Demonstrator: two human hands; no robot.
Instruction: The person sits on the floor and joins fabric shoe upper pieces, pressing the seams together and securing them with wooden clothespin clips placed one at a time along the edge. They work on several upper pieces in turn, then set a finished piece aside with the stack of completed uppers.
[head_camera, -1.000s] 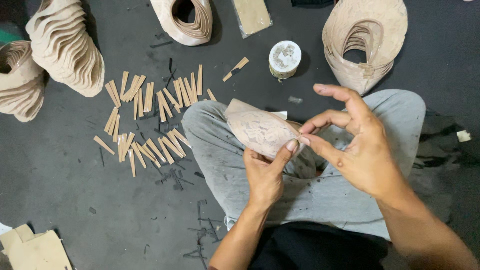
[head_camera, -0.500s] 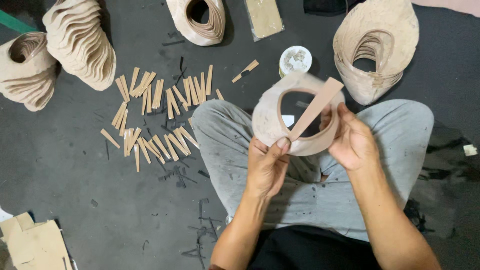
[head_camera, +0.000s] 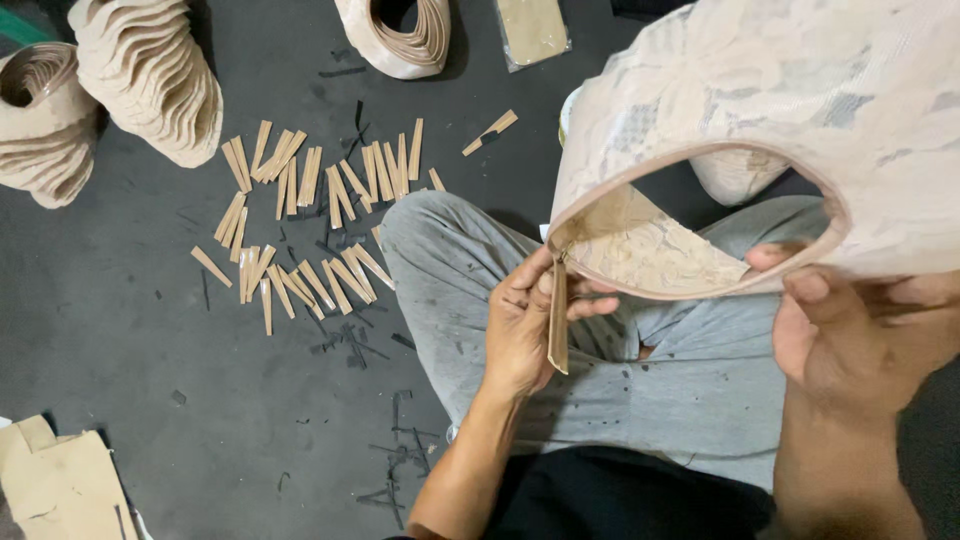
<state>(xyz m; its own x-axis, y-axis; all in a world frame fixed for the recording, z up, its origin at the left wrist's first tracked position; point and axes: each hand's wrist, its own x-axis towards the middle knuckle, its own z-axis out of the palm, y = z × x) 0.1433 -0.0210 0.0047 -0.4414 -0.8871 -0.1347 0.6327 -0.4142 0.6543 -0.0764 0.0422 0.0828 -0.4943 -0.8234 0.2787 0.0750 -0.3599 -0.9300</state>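
I hold a beige, lace-patterned curved band (head_camera: 760, 110) raised close to the camera, its open loop facing me. My left hand (head_camera: 528, 325) pinches the band's left end together with a narrow tan strip (head_camera: 557, 315) that hangs down along the seam. My right hand (head_camera: 850, 330) grips the band's lower right rim from beneath, thumb on the edge. Both hands are above my grey-trousered lap (head_camera: 660, 390).
Several loose tan strips (head_camera: 310, 215) lie scattered on the dark floor at my left. Stacks of finished beige bands (head_camera: 150, 80) stand at the top left, another pile (head_camera: 400, 35) at top centre. Flat cardboard pieces (head_camera: 60, 485) lie at the bottom left.
The band has come up much nearer the camera and now fills the upper right. The strip, earlier lying across the loop, now hangs at its left end under my left thumb.
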